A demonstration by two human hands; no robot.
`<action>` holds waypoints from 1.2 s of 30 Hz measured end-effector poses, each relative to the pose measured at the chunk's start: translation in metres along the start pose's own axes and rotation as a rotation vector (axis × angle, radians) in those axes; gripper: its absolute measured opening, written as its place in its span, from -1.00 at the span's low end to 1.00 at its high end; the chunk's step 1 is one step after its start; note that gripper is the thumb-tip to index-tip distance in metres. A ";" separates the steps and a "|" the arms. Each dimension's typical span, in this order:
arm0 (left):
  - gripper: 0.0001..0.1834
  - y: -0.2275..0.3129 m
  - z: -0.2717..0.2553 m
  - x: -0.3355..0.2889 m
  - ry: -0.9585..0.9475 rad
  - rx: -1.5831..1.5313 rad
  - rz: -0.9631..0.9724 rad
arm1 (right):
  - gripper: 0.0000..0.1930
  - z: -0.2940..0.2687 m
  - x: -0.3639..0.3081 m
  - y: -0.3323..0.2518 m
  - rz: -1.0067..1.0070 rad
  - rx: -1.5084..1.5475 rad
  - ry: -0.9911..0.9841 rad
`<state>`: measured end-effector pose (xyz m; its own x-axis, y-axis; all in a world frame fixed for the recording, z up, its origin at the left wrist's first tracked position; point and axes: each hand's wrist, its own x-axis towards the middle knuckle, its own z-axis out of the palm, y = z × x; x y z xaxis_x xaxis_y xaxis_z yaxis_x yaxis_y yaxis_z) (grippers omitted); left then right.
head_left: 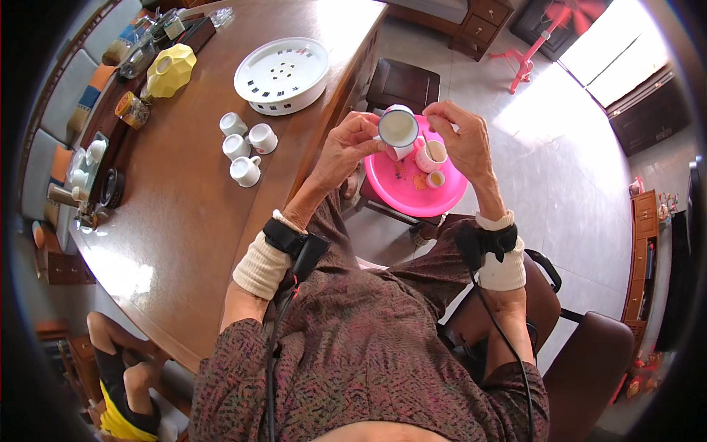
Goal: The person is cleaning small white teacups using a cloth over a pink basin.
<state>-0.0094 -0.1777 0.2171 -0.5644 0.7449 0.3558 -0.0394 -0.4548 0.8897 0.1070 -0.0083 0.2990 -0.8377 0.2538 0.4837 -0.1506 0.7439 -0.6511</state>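
Note:
My left hand (349, 147) grips a white mug (398, 127) with a dark blue rim, its mouth turned toward me. Right beside the mug, my right hand (465, 140) has its thumb and fingers bent together; whatever they pinch, if anything, is too small to make out. Below both hands is a round bright pink tray (416, 202). On it stand a white mug (436, 152) with a thin stick or spoon handle in it, and a small cup (435, 179) holding something yellowish. Part of another white vessel (400, 153) shows beneath the held mug.
On the brown wooden table (184, 243) at left sit several small white cups (245, 170), a round white tea tray (280, 70), a yellow faceted object (172, 70) and a jar (132, 110). A dark stool (403, 83) stands beyond. Another person's legs (121, 361) show lower left.

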 end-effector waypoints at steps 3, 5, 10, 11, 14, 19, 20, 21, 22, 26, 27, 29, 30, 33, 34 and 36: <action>-0.90 0.005 0.000 -0.005 0.015 -0.035 0.037 | -0.89 0.002 -0.007 0.001 0.059 -0.011 -0.017; -0.89 0.010 0.008 -0.006 0.012 -0.138 0.017 | -0.89 0.005 -0.012 0.008 0.095 -0.026 0.000; -0.88 0.011 0.021 -0.006 0.007 -0.242 -0.059 | -0.88 0.006 -0.028 0.026 0.225 -0.010 -0.038; -0.87 0.004 0.022 -0.007 0.000 -0.228 0.008 | -0.87 0.007 -0.032 0.029 0.275 0.017 -0.033; -0.87 -0.005 0.030 -0.005 -0.009 -0.194 0.010 | -0.87 0.004 -0.046 0.049 0.313 -0.009 -0.067; -0.86 -0.016 0.039 -0.009 -0.034 -0.275 -0.112 | -0.86 0.008 -0.065 0.070 0.399 0.056 -0.061; -0.85 -0.022 0.042 -0.008 -0.051 -0.299 -0.107 | -0.86 0.008 -0.068 0.069 0.427 0.079 -0.039; -0.85 -0.022 0.045 -0.008 -0.048 -0.305 -0.108 | -0.86 0.008 -0.071 0.071 0.456 0.104 -0.013; -0.87 -0.022 0.048 -0.008 -0.076 -0.336 -0.165 | -0.86 0.009 -0.076 0.078 0.459 0.100 -0.018; -0.88 -0.019 0.062 -0.008 -0.104 -0.391 -0.087 | -0.87 0.013 -0.083 0.084 0.426 0.132 -0.020; -0.88 -0.020 0.065 -0.008 -0.100 -0.393 -0.089 | -0.87 0.014 -0.083 0.082 0.392 0.088 -0.019; -0.89 -0.019 0.070 -0.007 -0.068 -0.437 -0.042 | -0.87 0.017 -0.085 0.081 0.393 0.079 -0.023; -0.89 -0.019 0.070 -0.008 -0.069 -0.441 -0.045 | -0.87 0.018 -0.086 0.082 0.400 0.079 -0.028; -0.89 -0.016 0.074 -0.007 -0.069 -0.471 -0.090 | -0.87 0.016 -0.090 0.087 0.441 0.089 -0.026; -0.89 -0.018 0.076 -0.006 -0.089 -0.466 -0.097 | -0.87 0.017 -0.089 0.089 0.454 0.099 -0.025; -0.88 -0.023 0.080 -0.004 -0.108 -0.461 -0.103 | -0.87 0.019 -0.091 0.092 0.477 0.131 -0.022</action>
<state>0.0597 -0.1310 0.2185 -0.4504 0.8328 0.3218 -0.4655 -0.5266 0.7114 0.1598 0.0257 0.1838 -0.8402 0.5326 0.1022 0.1886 0.4637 -0.8657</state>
